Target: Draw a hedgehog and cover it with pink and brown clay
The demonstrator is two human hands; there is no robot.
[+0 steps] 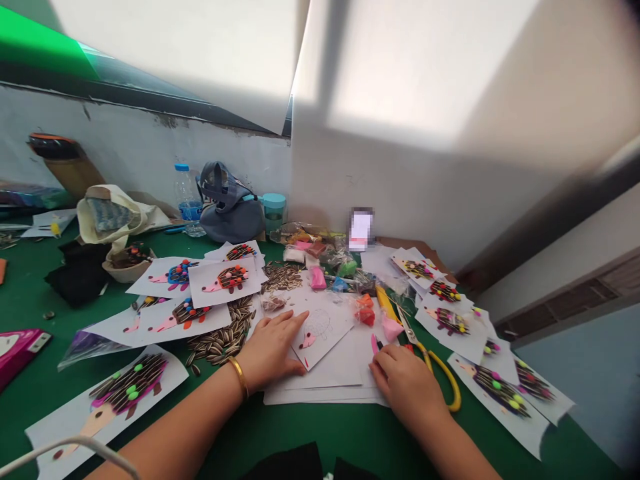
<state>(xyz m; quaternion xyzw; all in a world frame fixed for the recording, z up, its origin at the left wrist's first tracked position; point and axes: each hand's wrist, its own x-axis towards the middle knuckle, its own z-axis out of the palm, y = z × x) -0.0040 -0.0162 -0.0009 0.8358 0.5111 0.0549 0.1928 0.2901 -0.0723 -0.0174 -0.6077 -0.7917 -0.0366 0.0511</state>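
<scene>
My left hand (273, 350), a gold bracelet on its wrist, lies open with fingers spread on the left edge of a white card (327, 340). That card carries a pencil-drawn hedgehog outline with a pink clay face (307, 340), and a small red mark shows near its lower corner. To the right, my right hand (407, 383) is closed at the paper stack (325, 395). A pink piece with a dark tip pokes out by its fingertips; what it grips is mostly hidden. Close by are pink clay (391, 328) and yellow-handled scissors (440, 380).
Sunflower seeds (223, 340) are heaped left of the papers. Finished hedgehog cards (220, 283) lie on the left, more cards (450, 327) on the right. Bagged clay (365, 310), a phone (361, 230), a water bottle (189, 207) and a grey-blue bag (230, 217) stand farther back.
</scene>
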